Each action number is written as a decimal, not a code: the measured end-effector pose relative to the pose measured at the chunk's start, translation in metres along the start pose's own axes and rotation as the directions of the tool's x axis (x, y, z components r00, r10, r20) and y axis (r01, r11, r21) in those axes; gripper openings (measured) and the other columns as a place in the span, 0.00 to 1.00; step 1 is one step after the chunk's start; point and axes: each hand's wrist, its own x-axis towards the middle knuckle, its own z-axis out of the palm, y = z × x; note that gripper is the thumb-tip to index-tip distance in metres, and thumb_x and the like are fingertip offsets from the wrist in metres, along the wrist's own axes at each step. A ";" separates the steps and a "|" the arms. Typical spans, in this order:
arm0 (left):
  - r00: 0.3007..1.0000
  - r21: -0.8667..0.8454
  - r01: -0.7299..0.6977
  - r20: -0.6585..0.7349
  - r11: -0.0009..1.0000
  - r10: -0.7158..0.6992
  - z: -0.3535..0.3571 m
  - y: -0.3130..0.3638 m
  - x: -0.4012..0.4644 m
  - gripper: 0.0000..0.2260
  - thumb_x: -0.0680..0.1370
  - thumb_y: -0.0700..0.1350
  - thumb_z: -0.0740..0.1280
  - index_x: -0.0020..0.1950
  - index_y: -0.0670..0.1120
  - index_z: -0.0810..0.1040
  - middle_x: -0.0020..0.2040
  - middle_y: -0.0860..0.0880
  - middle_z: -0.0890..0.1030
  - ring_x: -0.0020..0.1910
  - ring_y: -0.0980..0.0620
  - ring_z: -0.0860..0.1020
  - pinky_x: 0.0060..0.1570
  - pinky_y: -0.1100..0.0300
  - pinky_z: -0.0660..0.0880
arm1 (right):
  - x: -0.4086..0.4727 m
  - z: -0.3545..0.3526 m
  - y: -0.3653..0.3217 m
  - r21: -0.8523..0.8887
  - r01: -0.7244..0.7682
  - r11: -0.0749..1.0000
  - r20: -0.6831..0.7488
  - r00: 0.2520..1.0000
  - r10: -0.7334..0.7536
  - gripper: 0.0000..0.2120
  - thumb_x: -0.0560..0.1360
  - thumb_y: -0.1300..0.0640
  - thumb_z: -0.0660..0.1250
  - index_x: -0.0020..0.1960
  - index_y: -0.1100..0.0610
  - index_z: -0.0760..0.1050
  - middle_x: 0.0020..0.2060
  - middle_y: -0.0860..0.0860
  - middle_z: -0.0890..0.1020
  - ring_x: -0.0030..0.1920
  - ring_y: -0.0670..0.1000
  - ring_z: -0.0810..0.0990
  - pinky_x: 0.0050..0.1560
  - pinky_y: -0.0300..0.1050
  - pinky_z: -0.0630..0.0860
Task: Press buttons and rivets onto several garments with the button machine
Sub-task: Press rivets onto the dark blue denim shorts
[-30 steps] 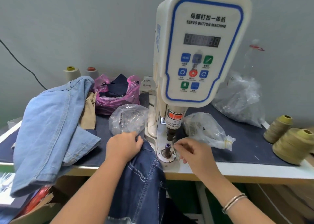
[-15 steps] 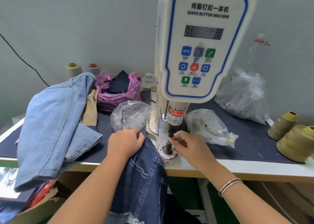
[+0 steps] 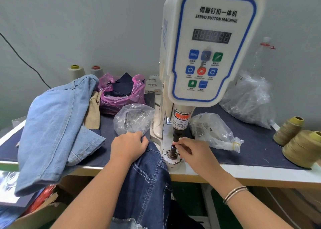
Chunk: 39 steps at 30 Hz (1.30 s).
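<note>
White servo button machine (image 3: 206,46) stands upright on a navy-covered table (image 3: 257,147), a light blue denim garment (image 3: 55,128) heaped at the left edge and a dark denim garment (image 3: 149,181) hanging off the front edge just left of the machine's round lower die (image 3: 171,156). Left hand (image 3: 128,148) grips the dark denim's top edge, fingers curled. Right hand (image 3: 194,151) has fingertips pinched at the die post below the plunger; whatever they hold is too small to tell.
</note>
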 end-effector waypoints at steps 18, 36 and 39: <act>0.685 -0.899 0.180 0.406 0.400 0.604 -0.099 0.022 -0.024 0.14 0.73 0.51 0.64 0.31 0.47 0.68 0.30 0.53 0.64 0.30 0.58 0.63 0.33 0.66 0.62 | -0.057 0.009 -0.035 0.425 -0.221 0.878 0.411 0.911 0.030 0.47 0.67 0.40 0.72 0.69 0.25 0.40 0.65 0.17 0.49 0.67 0.23 0.50 0.59 0.18 0.56; 0.682 -0.766 0.290 0.586 0.574 0.438 -0.091 -0.006 -0.019 0.18 0.64 0.62 0.72 0.51 0.58 0.80 0.47 0.56 0.84 0.49 0.57 0.81 0.51 0.63 0.73 | -0.049 -0.015 0.006 0.865 -0.495 0.082 0.472 0.858 0.202 0.13 0.70 0.61 0.71 0.54 0.64 0.81 0.51 0.63 0.82 0.48 0.58 0.83 0.49 0.48 0.79; 0.572 -0.708 0.234 0.654 0.666 0.494 -0.088 -0.007 -0.017 0.22 0.63 0.56 0.78 0.53 0.50 0.79 0.49 0.50 0.84 0.50 0.53 0.82 0.48 0.58 0.78 | -0.030 -0.023 0.011 0.870 -0.467 0.155 0.417 0.867 0.274 0.14 0.74 0.62 0.64 0.58 0.63 0.79 0.56 0.63 0.81 0.54 0.59 0.81 0.53 0.47 0.78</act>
